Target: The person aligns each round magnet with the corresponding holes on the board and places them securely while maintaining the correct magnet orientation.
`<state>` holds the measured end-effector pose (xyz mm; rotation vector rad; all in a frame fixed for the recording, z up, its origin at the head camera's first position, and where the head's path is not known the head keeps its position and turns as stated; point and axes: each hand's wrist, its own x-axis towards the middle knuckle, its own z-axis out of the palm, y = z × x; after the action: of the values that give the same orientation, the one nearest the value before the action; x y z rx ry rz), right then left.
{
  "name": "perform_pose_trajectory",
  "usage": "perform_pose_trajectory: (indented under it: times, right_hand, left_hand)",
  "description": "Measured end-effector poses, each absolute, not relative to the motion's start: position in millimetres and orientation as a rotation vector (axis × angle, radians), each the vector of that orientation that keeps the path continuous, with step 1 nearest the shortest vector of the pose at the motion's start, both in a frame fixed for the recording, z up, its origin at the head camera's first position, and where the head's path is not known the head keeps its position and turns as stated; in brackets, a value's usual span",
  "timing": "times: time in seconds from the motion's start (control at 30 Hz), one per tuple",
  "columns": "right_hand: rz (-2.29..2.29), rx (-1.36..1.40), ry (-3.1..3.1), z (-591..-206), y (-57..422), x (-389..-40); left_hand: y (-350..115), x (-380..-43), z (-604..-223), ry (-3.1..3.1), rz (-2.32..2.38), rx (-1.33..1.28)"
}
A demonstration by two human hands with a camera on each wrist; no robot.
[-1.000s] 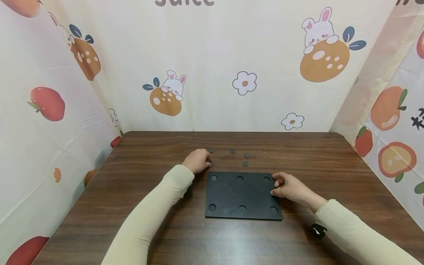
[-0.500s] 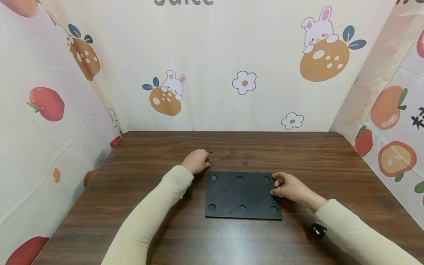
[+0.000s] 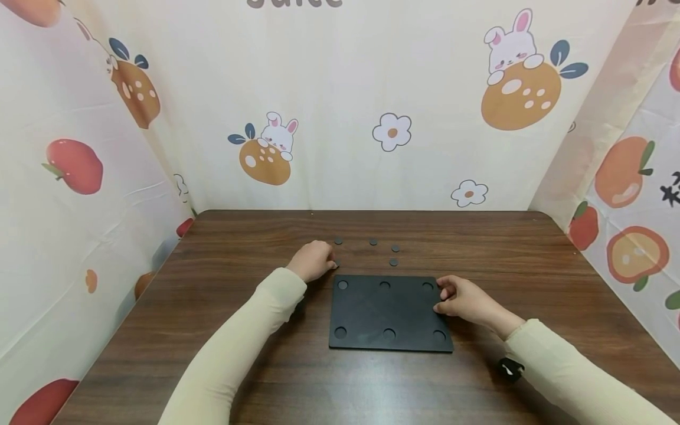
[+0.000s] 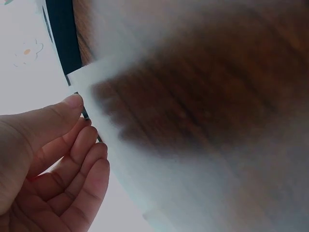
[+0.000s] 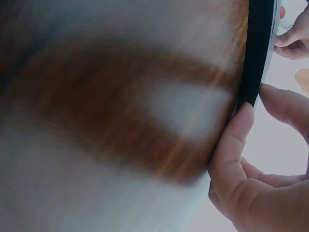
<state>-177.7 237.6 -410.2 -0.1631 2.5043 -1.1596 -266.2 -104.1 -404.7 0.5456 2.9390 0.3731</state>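
Observation:
A flat black board with round recesses along its far and near edges lies on the table. My left hand is beyond its far left corner, pinching a small dark disc between thumb and fingertips. The left wrist view shows that disc as a thin dark edge, largely hidden by the fingers. My right hand holds the board's right edge, thumb and forefinger against it. In the right wrist view these fingertips meet the dark edge of the board.
Loose dark discs lie behind the board: one beside the left knuckles, another further right, and two more, the rear one and the front one. The brown wooden table ends at a printed curtain.
My left hand has drawn slightly left and toward me, the pinched disc moving with it. My right hand and the board stay where they were.

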Motion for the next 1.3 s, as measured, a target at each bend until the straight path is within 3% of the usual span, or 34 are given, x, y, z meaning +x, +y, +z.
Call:
perform_pose_trajectory:
  times: [1.3]
  right_hand:
    - [-1.154,-0.160,2.502,-411,237,-179]
  left_hand:
    - [-100,-206,-390,2.889,0.530,0.769]
